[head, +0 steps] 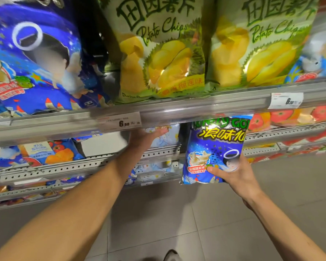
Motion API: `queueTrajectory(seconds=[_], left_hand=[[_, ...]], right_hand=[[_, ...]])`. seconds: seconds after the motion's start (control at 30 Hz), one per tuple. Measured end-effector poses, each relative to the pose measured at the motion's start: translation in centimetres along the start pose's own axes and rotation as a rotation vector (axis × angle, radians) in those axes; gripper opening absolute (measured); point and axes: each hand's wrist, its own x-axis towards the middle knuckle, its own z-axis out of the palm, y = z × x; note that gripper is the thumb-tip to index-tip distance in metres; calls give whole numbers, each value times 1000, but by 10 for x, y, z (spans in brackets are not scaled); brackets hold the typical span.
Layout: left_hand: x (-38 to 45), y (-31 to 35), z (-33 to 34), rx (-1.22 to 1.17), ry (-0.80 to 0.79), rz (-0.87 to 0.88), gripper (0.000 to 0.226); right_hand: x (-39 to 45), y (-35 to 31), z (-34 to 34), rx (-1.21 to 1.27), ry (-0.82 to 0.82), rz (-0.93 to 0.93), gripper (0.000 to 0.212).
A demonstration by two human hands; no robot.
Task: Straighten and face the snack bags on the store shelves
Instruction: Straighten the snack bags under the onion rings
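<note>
The small blue foil snack bag (pixel 214 149) looked glossy, glare on its crinkled film. The large green durian chip bags (pixel 158 53) shone likewise. The grey metal shelf rail (pixel 196 108) appeared smooth, its perforated brackets matt; the grey floor tiles (pixel 158 223) dull.

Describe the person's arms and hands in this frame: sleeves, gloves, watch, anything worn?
Both forearms are bare for all their visible length; no sleeve edge shows in frame. The left hand and right hand wear no gloves. No watch, bracelet or ring is visible on either wrist or on the fingers that show. The left fingertips are partly hidden under the shelf rail.
</note>
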Motion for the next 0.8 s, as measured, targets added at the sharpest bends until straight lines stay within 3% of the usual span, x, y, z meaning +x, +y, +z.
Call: queueTrajectory(seconds=[0.2,0.33,0.43,0.5,0.6,0.7,0.8], left_hand=[[3,-7,1,-40,-100,37,34],[-1,-17,-12,6,-125,99,36],[-25,-36,-35,73,-18,234,54],[-47,-57,-60,200,20,362,67],[-76,-95,-106,404,95,481,54],[-100,-134,-157,598,219,489,46],[-103,-163,-198,806,266,465,63]], right_hand=[[-12,2,10,16,-32,16,69],[-21,-2,31,1,-73,38,67],[-28,-8,61,2,-110,39,64],[-34,-14,89,-10,-123,29,62],[-41,-25,137,-28,-153,9,61],[-41,-40,185,-35,-162,-34,63],[-32,-59,227,-60,-152,-76,65]])
